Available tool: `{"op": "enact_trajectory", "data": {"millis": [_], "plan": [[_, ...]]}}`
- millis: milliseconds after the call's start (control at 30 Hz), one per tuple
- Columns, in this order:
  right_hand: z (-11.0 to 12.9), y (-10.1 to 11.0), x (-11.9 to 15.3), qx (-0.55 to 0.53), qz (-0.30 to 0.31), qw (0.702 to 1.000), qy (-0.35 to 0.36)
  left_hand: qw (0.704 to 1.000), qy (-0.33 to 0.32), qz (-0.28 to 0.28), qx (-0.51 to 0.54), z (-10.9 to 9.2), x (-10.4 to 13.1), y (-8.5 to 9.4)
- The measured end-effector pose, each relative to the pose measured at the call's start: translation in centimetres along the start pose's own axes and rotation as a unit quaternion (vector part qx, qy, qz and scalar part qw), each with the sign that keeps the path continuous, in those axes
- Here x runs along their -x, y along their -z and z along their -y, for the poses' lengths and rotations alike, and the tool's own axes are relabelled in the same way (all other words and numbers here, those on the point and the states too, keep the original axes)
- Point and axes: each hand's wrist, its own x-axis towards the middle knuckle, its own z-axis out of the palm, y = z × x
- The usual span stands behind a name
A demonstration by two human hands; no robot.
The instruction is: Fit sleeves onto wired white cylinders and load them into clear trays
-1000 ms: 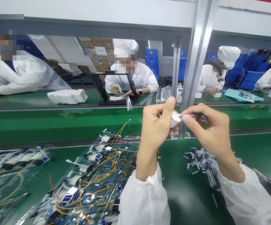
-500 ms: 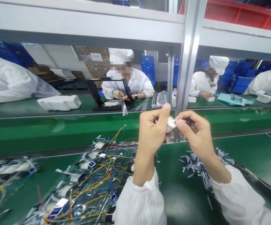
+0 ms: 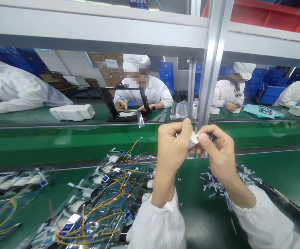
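Note:
Near the middle of the view, my left hand (image 3: 174, 143) is closed around a small white round part (image 3: 193, 139), with the thumb on top. The fingertips of my right hand (image 3: 218, 147) are pinched at the right edge of that part. Whatever small piece they hold there is hidden. Below my right hand lies a pile of thin grey-white strips (image 3: 214, 181). To the left of my left wrist, white and black cylindrical parts with yellow, blue and red wires (image 3: 121, 186) lie on clear plastic trays.
A metal post (image 3: 212, 62) rises just behind my hands, under a white shelf beam (image 3: 93, 26). A black tube (image 3: 287, 199) lies at the right. Across the green ledge, several people in white work near a white housing (image 3: 72, 112) and a black frame (image 3: 108, 103).
The view has shifted slightly, so the scene sits a little further right. My right fingers have closed in over the white part, which now shows less of its face.

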Motion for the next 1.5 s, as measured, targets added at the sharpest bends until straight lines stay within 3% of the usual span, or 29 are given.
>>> {"op": "enact_trajectory", "data": {"millis": [367,633,700,833,967,1067,1167,1300,1500], "plan": [[0.6,0.3,0.1,0.111,-0.041,0.993,0.03,0.991,-0.046,-0.035,-0.125,-0.8,0.4,-0.6],[1.3,0.7,0.4,0.234,-0.023,0.962,0.135,0.939,-0.138,-0.052,-0.31,-1.1,0.7,-0.5],[1.4,0.7,0.5,0.248,-0.02,0.962,0.115,0.916,-0.166,-0.05,-0.361,-1.0,0.7,-0.4],[1.9,1.2,0.1,0.225,0.02,0.974,-0.006,0.892,-0.171,-0.028,-0.417,-0.9,0.6,-0.3],[2.5,2.4,-0.8,0.182,0.097,0.974,-0.09,0.926,-0.13,0.023,-0.353,-0.1,0.0,-0.2],[2.6,3.5,-1.5,0.16,0.113,0.974,-0.117,0.958,-0.096,0.039,-0.267,0.8,-0.5,0.2],[2.8,4.5,-1.8,0.175,0.081,0.976,-0.101,0.975,-0.06,0.009,-0.215,1.5,-0.8,1.0],[3.0,5.1,-1.9,0.156,0.007,0.987,-0.02,0.985,-0.002,-0.03,-0.17,1.8,-0.9,1.9],[2.3,5.0,-2.3,0.139,-0.058,0.988,0.032,0.992,0.046,0.035,-0.114,2.3,-0.9,1.0]]}}
